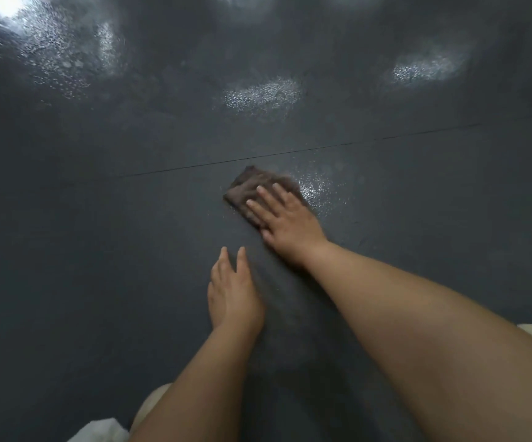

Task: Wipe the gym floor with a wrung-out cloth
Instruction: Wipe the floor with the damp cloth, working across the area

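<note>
- The floor [98, 250] is dark and speckled, with wet patches shining at the top and a thin seam [290, 153] running across it.
- The right hand [285, 218] lies flat with straight fingers, pressing on the cloth.
- The left hand [231, 290] rests palm down on the floor, fingers relaxed, holding nothing.
- The cloth [248, 189], brown and folded, sits just below the seam, beside a wet glint.

Dim, soft focus; glare patches on wet floor [67, 250], brightest top-left
</note>
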### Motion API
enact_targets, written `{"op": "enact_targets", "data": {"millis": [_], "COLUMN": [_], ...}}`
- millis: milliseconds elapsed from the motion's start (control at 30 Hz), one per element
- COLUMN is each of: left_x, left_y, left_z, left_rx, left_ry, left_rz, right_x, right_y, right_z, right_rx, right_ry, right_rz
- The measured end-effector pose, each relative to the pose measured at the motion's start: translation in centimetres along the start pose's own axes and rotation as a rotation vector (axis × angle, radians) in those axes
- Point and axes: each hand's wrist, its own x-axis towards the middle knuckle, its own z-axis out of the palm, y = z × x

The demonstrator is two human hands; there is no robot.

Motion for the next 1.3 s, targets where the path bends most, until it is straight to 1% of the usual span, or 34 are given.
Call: {"op": "enact_targets", "data": {"millis": [133, 233, 300, 367, 400, 467, 567, 633, 700, 800, 833, 867, 1033, 1133, 1200, 1233, 1300], "left_x": [0.1, 0.3, 0.3, 0.3, 0.3, 0.2, 0.4, 0.5, 0.5, 0.4, 0.4, 0.4, 0.0, -0.2, -0.3, -0.5, -0.9], "left_y": [0.5, 0.6, 0.7, 0.7, 0.7, 0.6, 0.5, 0.7, 0.9, 1.0, 0.9, 0.7, 1.0, 1.3, 1.3, 1.4, 1.6], "left_z": [0.0, 0.2, 0.2, 0.2, 0.3, 0.5, 0.6, 0.7, 0.7, 0.8, 0.8, 0.8, 0.9, 1.0, 1.0, 1.1, 1.2], "left_rx": [0.086, 0.089, 0.085, 0.087, 0.085, 0.082, 0.086, 0.092, 0.094, 0.096, 0.099, 0.104, 0.090, 0.068, 0.056, 0.049, 0.035], "left_ry": [-0.038, -0.048, -0.045, -0.038, -0.035, -0.028, -0.016, -0.019, -0.021, -0.023, -0.027, -0.030, -0.046, -0.054, -0.053, -0.051, -0.045], "left_rz": [0.110, 0.108, 0.101, 0.099, 0.095, 0.086, 0.074, 0.067, 0.060, 0.050, 0.053, 0.060, 0.070, 0.059, 0.057, 0.058, 0.070], "right_x": [-0.2, -2.8, -4.2, -4.0, -3.5, -2.7, -3.2, -4.5, -5.7, -6.6, -6.8, -7.1, -10.4, -11.1, -11.0, -11.1, -11.9], "right_y": [7.4, 13.0, 14.6, 13.6, 12.4, 9.3, 3.5, 0.9, 0.5, 4.1, 5.7, 7.2, 14.8, 14.4, 11.2, 9.0, 4.3], "right_z": [-1.2, -1.0, -0.7, -0.6, -0.6, -0.5, 0.8, 2.1, 3.0, 2.8, 2.6, 2.2, 1.8, 1.9, 2.4, 2.8, 4.0], "right_rx": [0.066, 0.066, 0.131, 0.194, 0.213, 0.216, 0.164, 0.148, 0.096, 0.093, 0.098, 0.118, 0.169, 0.246, 0.287, 0.282, 0.240], "right_ry": [0.102, 0.166, 0.211, 0.240, 0.240, 0.213, 0.169, 0.135, 0.146, 0.104, 0.091, 0.090, 0.209, 0.231, 0.221, 0.214, 0.219], "right_rz": [0.339, 0.600, 0.754, 0.847, 0.860, 0.790, 0.533, 0.347, 0.198, 0.072, 0.077, 0.126, 0.614, 0.831, 0.849, 0.804, 0.653]}}
